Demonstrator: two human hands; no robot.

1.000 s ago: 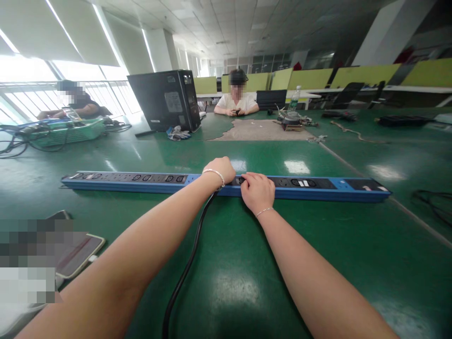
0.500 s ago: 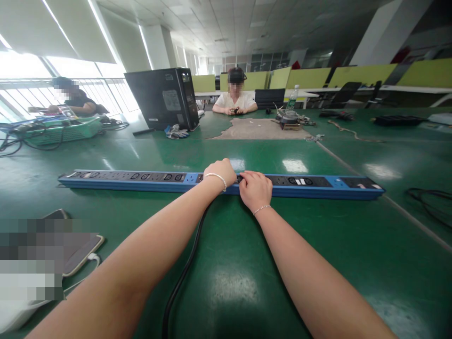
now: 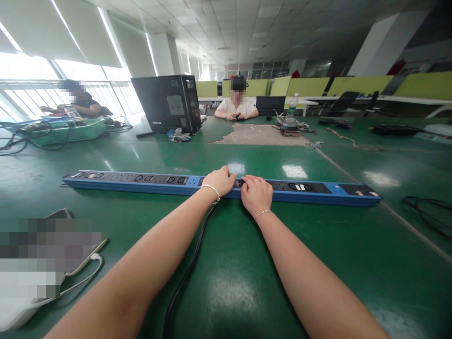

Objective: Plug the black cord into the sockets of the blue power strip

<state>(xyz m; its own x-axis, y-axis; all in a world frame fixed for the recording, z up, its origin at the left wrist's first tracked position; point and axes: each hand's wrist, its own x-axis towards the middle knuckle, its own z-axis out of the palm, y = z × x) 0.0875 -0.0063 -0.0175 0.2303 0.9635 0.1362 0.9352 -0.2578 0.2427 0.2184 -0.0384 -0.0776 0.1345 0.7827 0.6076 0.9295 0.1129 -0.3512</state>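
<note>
The strip (image 3: pixel 192 184) is partly covered by the curled left hand (image 3: pixel 219 181) and right hand (image 3: pixel 257 194); whether anything is pinched cannot be told.

Legible text: none; every mark is too small or blurred to read.
Power strip (image 3: pixel 282 195), right half: two white stickers (image 3: pixel 300 187) side by side, wording unreadable.
Power strip, right end: pale label (image 3: pixel 373 193), unreadable.
Computer case (image 3: pixel 150 99), side panel: large pale label (image 3: pixel 175 105) and small white label (image 3: pixel 156 123), print unresolved.
Bottle (image 3: pixel 292 106): green label (image 3: pixel 291 112), brand unreadable.
</note>
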